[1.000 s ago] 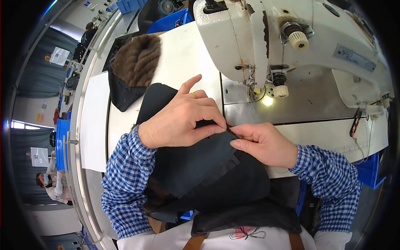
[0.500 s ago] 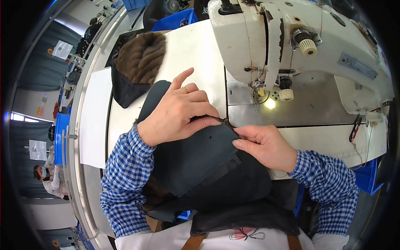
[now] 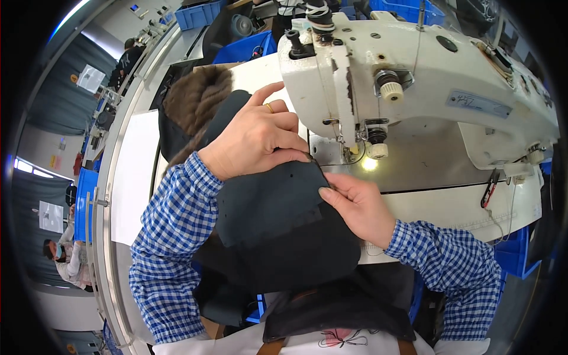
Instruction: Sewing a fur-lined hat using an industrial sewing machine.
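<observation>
A dark fabric piece (image 3: pixel 278 201), black with small dark marks, hangs over the near edge of the sewing table. My left hand (image 3: pixel 260 139) pinches its upper edge between thumb and index finger, with the other fingers raised. At the right end of that edge my right hand (image 3: pixel 358 201) grips the cloth, thumb on top. Both hands are just in front of the white sewing machine (image 3: pixel 319 83), whose lamp shines on the metal plate by the needle. Brown fur (image 3: pixel 198 94) with dark fabric lies behind my left forearm.
Red-handled thread snips (image 3: pixel 489 188) lie at the right on the white tabletop (image 3: pixel 449 207). A blue bin (image 3: pixel 515 254) hangs below that edge, and another blue bin (image 3: pixel 245 50) stands behind. White paper (image 3: pixel 133 177) lies at the left. Other people are in the background.
My hands and the fabric have moved up and slightly left, closer to the needle area. The view has shifted, so the machine sits farther left. Both hands keep their grip on the edge.
</observation>
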### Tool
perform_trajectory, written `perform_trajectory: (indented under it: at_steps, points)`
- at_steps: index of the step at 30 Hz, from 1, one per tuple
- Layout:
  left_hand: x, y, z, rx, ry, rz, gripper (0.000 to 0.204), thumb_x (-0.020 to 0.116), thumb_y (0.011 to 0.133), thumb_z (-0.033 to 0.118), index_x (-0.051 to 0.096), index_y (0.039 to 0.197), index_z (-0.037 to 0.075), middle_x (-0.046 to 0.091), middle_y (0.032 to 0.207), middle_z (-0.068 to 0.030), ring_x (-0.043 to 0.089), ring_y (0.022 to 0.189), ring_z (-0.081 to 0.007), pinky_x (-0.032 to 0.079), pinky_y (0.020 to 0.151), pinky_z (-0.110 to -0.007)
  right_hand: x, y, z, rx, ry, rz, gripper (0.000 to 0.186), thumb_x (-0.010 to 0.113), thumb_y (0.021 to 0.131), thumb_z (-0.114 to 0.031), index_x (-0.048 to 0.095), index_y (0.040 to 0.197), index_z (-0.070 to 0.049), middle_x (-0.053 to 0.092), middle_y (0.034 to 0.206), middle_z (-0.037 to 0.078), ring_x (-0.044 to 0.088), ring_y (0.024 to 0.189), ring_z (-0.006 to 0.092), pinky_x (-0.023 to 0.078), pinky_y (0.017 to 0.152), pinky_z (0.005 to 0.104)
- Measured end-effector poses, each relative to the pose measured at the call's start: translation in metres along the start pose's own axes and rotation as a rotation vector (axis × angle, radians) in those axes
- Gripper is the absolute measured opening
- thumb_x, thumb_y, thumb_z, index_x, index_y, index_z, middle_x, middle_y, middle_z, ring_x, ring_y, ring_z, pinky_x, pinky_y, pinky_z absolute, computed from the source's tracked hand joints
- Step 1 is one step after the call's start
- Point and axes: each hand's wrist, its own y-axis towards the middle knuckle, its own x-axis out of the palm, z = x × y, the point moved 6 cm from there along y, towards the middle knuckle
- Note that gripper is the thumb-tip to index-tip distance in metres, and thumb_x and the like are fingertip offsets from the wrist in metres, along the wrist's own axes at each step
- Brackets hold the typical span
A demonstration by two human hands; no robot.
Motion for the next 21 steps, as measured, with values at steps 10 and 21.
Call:
perform_trajectory:
  at_steps: [10,21]
  points:
    - [-0.003,-0.015,0.002,-0.115,0.111,0.063,0.008,0.083,0.077,0.027,0.079,0.083,0.023,0.069,0.099,0.0068,0.059,0.117,-0.0192,0.016,0.123,-0.062,-0.006,0.003,-0.015,0.122,-0.253,-0.093,0.028,0.060,0.103,-0.020,0.069,0.105,0.007,0.066,0.075,0.006,0.056,0.069,0.0073,0.049,0.065,0.0275]
    - [0.027,-0.018,0.003,-0.275,0.136,0.206,0.010,0.084,0.076,0.027,0.079,0.083,0.022,0.066,0.113,0.0032,0.052,0.128,-0.0253,0.009,0.122,-0.065,-0.021,0.012,-0.031,0.344,-0.461,-0.082,0.034,0.060,0.097,-0.022,0.069,0.092,0.010,0.069,0.068,0.016,0.070,0.059,0.0224,0.056,0.053,0.0341]
